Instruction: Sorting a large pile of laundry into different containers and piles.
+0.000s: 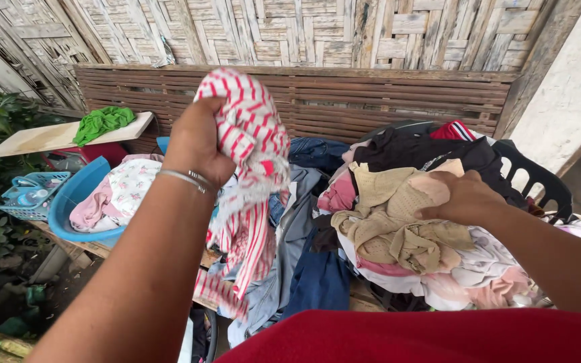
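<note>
My left hand (196, 144), with a thin silver bangle at the wrist, is raised in the middle of the view and grips a red-and-white striped garment (247, 181) that hangs down from it. My right hand (462, 198) rests on a beige knitted cloth (398, 222) at the top of a heap of mixed clothes (465, 269). The heap lies on a dark plastic chair (539, 178). Grey and blue garments (304, 262) spill down between my two arms.
A blue basin (68, 208) with pink and white patterned clothes sits at the left on a wooden bench. Beside it are a light blue basket (31, 191), a plank with a green cloth (102, 121), a slatted wooden panel and a woven bamboo wall behind.
</note>
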